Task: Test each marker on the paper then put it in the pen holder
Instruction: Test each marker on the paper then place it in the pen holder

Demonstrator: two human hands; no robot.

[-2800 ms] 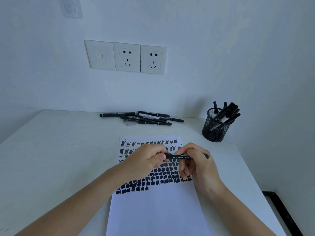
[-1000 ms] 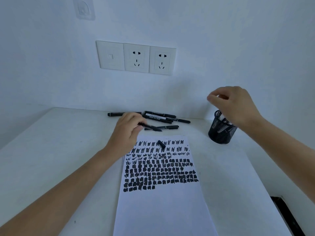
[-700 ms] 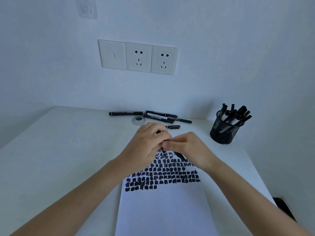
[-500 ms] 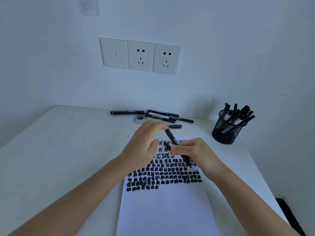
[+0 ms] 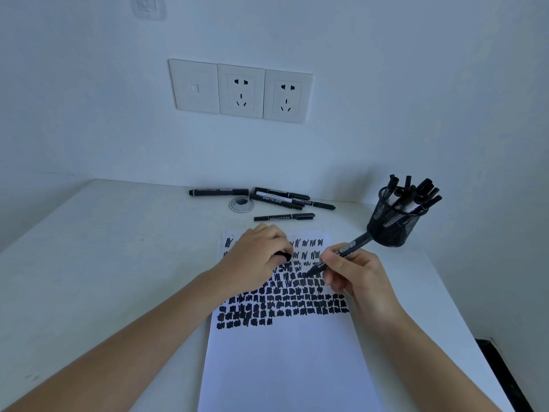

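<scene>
Our right hand [image 5: 356,278] pinches the marker [image 5: 341,252] in a writing grip, its tip touching the paper [image 5: 282,367] just left of our fingers and its tail pointing at the pen holder [image 5: 392,226]. Our left hand [image 5: 257,258] rests on the paper alongside, fingers curled round the cap [image 5: 283,256], with loose markers [image 5: 279,197] beyond it.

Tiny, illegible marker [image 5: 350,246] lettering; cap [image 5: 285,256] mostly hidden within left fingers [image 5: 274,239].

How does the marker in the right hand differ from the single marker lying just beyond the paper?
The held marker is tilted, gripped by the right hand; the single marker lies flat on the table, untouched. The held marker is uncapped, tip on the paper, a black cap pinched in the left hand; the single marker looks capped. Shared: both slim, black, pale print on the barrel.
</scene>
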